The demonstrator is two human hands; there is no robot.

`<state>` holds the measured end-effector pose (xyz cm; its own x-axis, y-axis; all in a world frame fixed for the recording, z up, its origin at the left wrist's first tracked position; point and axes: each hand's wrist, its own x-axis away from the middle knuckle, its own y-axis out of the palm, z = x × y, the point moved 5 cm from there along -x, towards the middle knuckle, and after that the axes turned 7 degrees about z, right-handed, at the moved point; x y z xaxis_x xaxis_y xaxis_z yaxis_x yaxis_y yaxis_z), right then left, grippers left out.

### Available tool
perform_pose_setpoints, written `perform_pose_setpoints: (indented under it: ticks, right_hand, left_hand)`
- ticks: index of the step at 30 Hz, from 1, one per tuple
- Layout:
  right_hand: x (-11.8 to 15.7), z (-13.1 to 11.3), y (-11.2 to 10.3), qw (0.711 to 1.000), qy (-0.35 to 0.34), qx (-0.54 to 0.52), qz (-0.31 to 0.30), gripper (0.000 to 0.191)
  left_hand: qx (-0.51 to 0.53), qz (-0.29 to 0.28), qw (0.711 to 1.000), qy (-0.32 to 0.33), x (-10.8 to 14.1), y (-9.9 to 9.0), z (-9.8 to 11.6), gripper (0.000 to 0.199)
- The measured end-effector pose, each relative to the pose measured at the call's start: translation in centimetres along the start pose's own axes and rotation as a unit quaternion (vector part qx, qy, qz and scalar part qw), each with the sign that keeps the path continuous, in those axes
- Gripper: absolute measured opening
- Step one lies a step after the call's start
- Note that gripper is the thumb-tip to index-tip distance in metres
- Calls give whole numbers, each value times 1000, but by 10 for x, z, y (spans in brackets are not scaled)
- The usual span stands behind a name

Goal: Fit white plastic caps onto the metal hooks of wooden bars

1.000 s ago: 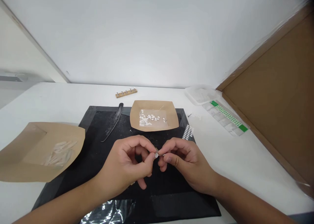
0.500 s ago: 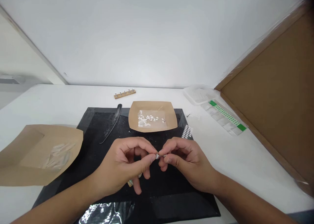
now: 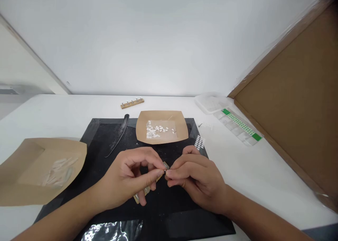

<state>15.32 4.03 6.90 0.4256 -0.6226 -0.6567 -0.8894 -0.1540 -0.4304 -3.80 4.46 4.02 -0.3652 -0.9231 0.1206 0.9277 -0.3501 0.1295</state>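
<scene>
Over the middle of the black mat (image 3: 105, 184), my left hand (image 3: 137, 172) pinches a small silvery metal piece (image 3: 165, 171) between thumb and forefinger. My right hand (image 3: 199, 181) meets it from the right, its fingers closed at the other end of the piece; anything else in them is hidden. Below my left hand lies a light wooden strip (image 3: 146, 191) with clear pieces on it, partly covered by my fingers.
A cardboard tray (image 3: 182, 119) with small white ovals stands ahead; another tray (image 3: 16, 149) with clear nail tips is at left. Behind are a black nail file (image 3: 118, 137) and a wooden strip with metal posts (image 3: 132, 103). A clear case (image 3: 243, 124) lies right.
My right hand has turned, so its fingers now curl over the small piece and hide more of it. More of the wooden strip shows beneath my left hand. The view has shifted slightly.
</scene>
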Motion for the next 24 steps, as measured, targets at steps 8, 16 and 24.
perform_pose_setpoints:
  ticks: [8,16,24]
  right_hand:
    - [0,-5,-2,999,-46,14,8,6]
    - [0,-1,0,999,-45,21,-5,13]
    - [2,9,3,999,28,32,-7,24]
  left_hand:
    - [11,-42,998,46,3,0,1,10]
    - [-8,-30,996,78,-3,-4,-5,12]
    - [-98,13,971,218,-3,-2,5,14]
